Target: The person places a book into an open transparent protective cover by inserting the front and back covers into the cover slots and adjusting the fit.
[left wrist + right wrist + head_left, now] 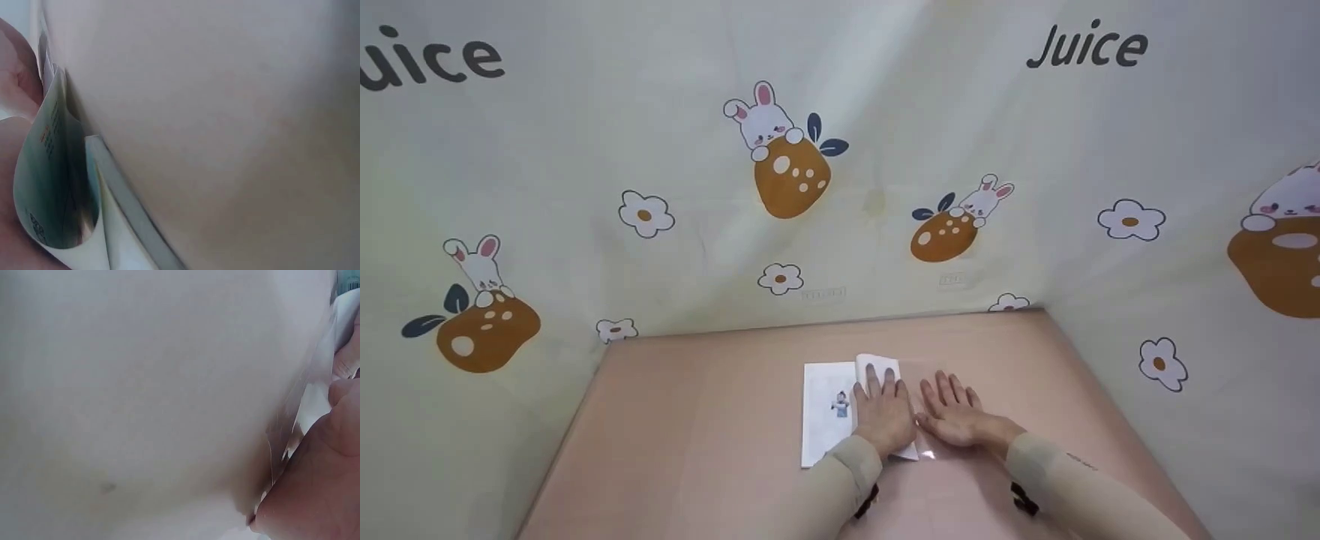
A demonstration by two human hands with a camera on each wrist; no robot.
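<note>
A thin white booklet with a small printed figure lies on the table, its cover folded back over its right part. On that folded cover rests my left hand, fingers straight and spread. The left wrist view shows the cover bent in a loop, printed green inside, beside the booklet's edge. Clear plastic film extends to the right of the booklet. My right hand lies over this film with straight fingers, just right of the left hand. In the right wrist view the film stands up slightly beside the hand.
The pinkish table top stretches around the booklet. Fabric walls printed with rabbits, fruit and flowers enclose its back and both sides. Dark straps show under the forearms.
</note>
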